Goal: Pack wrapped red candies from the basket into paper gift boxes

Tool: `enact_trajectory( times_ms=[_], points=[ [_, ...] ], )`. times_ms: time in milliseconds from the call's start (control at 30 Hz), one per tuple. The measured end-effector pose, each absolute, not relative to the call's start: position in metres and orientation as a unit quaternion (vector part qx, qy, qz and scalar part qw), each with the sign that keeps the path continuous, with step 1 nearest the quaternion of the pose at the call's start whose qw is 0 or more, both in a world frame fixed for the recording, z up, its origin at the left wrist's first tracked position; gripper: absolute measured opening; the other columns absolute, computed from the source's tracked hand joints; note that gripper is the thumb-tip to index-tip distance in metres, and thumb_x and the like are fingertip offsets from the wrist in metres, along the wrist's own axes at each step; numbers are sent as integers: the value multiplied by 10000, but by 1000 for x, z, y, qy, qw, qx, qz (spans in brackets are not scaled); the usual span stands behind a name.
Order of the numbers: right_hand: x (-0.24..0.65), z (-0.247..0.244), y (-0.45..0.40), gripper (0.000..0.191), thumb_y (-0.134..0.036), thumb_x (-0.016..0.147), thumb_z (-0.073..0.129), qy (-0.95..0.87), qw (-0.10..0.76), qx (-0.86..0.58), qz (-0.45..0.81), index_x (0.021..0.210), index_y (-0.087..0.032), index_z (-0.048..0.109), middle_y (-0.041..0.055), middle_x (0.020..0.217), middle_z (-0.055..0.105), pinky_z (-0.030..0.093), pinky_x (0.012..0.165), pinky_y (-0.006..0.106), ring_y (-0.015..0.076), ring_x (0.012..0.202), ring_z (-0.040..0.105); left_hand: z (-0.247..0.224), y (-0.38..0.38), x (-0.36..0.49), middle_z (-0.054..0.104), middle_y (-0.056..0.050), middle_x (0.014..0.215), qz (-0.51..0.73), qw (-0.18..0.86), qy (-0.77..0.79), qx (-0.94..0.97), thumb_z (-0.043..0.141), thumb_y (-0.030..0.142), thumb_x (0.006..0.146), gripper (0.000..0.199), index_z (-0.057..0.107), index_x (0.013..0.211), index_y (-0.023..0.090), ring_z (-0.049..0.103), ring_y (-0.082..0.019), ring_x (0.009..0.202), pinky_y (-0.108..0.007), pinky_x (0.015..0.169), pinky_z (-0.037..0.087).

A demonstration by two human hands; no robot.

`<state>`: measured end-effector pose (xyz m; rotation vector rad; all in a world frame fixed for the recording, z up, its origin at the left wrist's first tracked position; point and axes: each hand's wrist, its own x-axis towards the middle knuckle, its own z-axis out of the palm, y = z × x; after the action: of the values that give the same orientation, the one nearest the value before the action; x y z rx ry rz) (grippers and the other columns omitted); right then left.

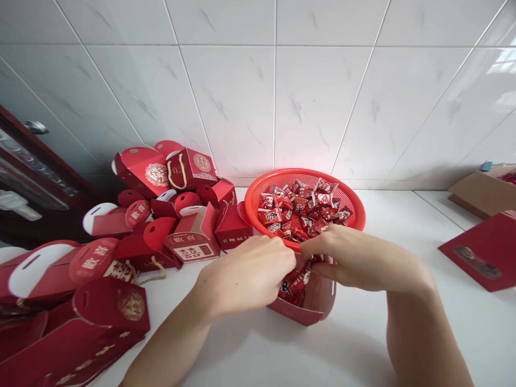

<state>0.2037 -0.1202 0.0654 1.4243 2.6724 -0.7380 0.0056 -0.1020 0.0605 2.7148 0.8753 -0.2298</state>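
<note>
A small red candy box (296, 313) stands open on the white countertop, with red wrapped candies (297, 282) inside it. Over its left side is my left hand (252, 271), closed, its fingertips hidden behind the hand. From the right, my right hand (349, 260) reaches over the box opening with curled fingers and thumb close to the candy wrappers; what they grip is hidden. Just behind both hands sits a red plastic basket (258, 185), holding many wrapped candies (300, 207).
Several red gift boxes (193, 236), some with rope handles, crowd the left side. At the right lie a dark red box (481, 250) and an open brown carton (478, 191). A tiled wall (229, 107) borders the countertop (363, 333) at the back.
</note>
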Motion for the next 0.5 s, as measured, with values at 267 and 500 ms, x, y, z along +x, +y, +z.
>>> enact_trajectory(
  times_ms=[267, 500],
  points=[
    [207, 62, -129, 266, 54, 781, 532, 863, 49, 458, -210, 679, -183, 596, -7, 674, 617, 274, 555, 286, 131, 590, 481, 46, -96, 23, 482, -5, 549, -70, 140, 267, 951, 498, -56, 708, 309, 383, 575, 198, 461, -173, 530, -337, 577, 329],
    [207, 64, -132, 267, 48, 769, 508, 864, 45, 458, -203, 710, -191, 613, -16, 618, 569, 273, 550, 282, 127, 553, 455, 47, -94, 20, 529, -17, 565, -60, 169, 263, 948, 506, 5, 802, 288, 461, 599, 205, 513, -187, 560, -340, 592, 364]
  ],
)
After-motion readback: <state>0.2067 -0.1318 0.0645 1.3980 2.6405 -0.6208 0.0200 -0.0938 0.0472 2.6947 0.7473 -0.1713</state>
